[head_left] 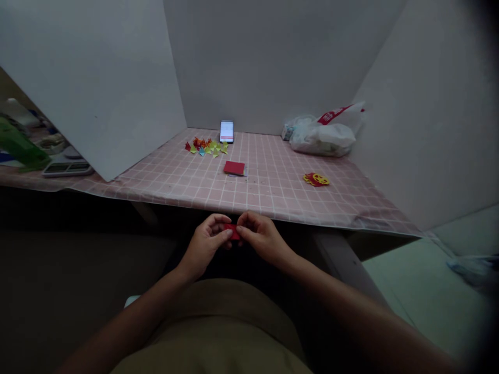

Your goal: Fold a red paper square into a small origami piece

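Observation:
A small piece of red paper (234, 232) is held in front of the table's near edge, a little below the tabletop. My left hand (208, 241) pinches its left side between thumb and fingers. From the other side, my right hand (262, 236) grips it the same way, both thumbs lying on its near face. The fingers hide its edges, so its full shape cannot be made out. Beyond the hands, a stack of paper squares (234, 167) with a red one on top lies on the table.
On the pink checked tablecloth (268, 192) are several folded paper pieces (206, 146), a lit phone (226, 131) standing upright, yellow and red cut-outs (316, 179) and a white plastic bag (323, 137). White panels (117, 83) wall the table. A scale (68, 167) sits at far left.

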Demonstrator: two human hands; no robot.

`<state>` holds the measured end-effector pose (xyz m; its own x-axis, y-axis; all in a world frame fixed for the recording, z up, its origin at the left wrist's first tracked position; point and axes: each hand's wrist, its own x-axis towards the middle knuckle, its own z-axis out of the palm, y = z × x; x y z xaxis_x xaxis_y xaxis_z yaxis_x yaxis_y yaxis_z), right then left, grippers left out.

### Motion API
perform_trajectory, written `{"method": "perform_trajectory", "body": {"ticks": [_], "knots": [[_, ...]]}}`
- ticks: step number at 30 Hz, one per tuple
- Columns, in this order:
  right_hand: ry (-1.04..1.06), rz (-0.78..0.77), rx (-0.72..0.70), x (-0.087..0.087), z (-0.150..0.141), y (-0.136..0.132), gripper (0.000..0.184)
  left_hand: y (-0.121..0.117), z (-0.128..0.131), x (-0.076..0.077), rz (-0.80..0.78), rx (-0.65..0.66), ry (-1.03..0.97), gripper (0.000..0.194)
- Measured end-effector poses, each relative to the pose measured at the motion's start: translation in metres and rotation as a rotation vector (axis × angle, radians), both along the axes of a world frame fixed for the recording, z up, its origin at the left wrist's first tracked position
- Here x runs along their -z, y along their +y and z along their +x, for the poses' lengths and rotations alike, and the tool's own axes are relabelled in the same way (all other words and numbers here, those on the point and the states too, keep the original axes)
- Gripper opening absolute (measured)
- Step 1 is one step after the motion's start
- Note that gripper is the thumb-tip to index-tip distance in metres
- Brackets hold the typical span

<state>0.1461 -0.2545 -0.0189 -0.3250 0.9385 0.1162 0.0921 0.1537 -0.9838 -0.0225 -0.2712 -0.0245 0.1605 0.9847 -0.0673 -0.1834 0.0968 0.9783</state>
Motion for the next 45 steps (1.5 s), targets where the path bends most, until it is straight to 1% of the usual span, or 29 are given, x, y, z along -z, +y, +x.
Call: {"method": "perform_trajectory", "body": {"ticks": [2,5,8,11,14,17,19,23,30,33,35,38,40,45], "knots": [[-0.007,0.016,-0.012,0.0004,0.0001,0.0001,0.009,0.0005,-0.0011,0.0000,0.034,-0.006,0.013,0.034],[-0.003,0.051,-0.005,0.0010,-0.0001,0.0001,0.007,0.0013,-0.0024,0.0006,0.046,0.010,0.035,0.027],[-0.044,0.160,0.033,0.0004,0.0001,-0.0009,0.006,0.0013,-0.0023,0.0007,0.033,0.007,0.044,0.027],[-0.141,0.266,0.042,-0.0008,0.0012,-0.0025,0.005,0.0009,-0.0013,-0.0007,0.040,0.000,0.048,0.029],[-0.211,0.345,0.066,-0.0012,0.0023,-0.0033,0.007,0.0011,-0.0008,-0.0022,0.051,-0.003,0.077,0.028],[-0.225,0.393,0.079,-0.0008,0.0025,-0.0027,0.008,0.0020,-0.0012,-0.0020,0.050,-0.022,0.091,0.024],[-0.220,0.359,0.058,-0.0004,0.0021,-0.0018,0.008,0.0025,-0.0017,-0.0013,0.053,-0.047,0.078,0.023],[-0.143,0.235,0.002,0.0009,0.0012,-0.0003,0.009,0.0021,-0.0025,-0.0013,0.039,-0.063,0.064,0.022],[-0.077,0.172,0.051,-0.0004,0.0026,0.0001,0.006,0.0005,-0.0045,-0.0020,0.006,0.007,0.019,0.021],[0.035,0.024,0.037,-0.0011,0.0032,0.0009,0.003,0.0013,-0.0058,-0.0018,0.006,0.063,0.009,0.025],[0.138,-0.097,0.009,-0.0011,0.0032,0.0015,0.005,0.0019,-0.0065,-0.0014,0.021,0.087,0.011,0.027],[0.221,-0.198,-0.016,-0.0012,0.0025,0.0016,0.008,0.0018,-0.0068,-0.0002,0.064,0.086,0.027,0.024],[0.225,-0.211,-0.026,-0.0016,0.0016,0.0010,0.008,0.0013,-0.0069,0.0005,0.098,0.077,0.048,0.022],[0.194,-0.171,-0.037,-0.0024,-0.0004,-0.0006,0.007,0.0017,-0.0076,0.0017,0.145,0.051,0.097,0.017]]}}
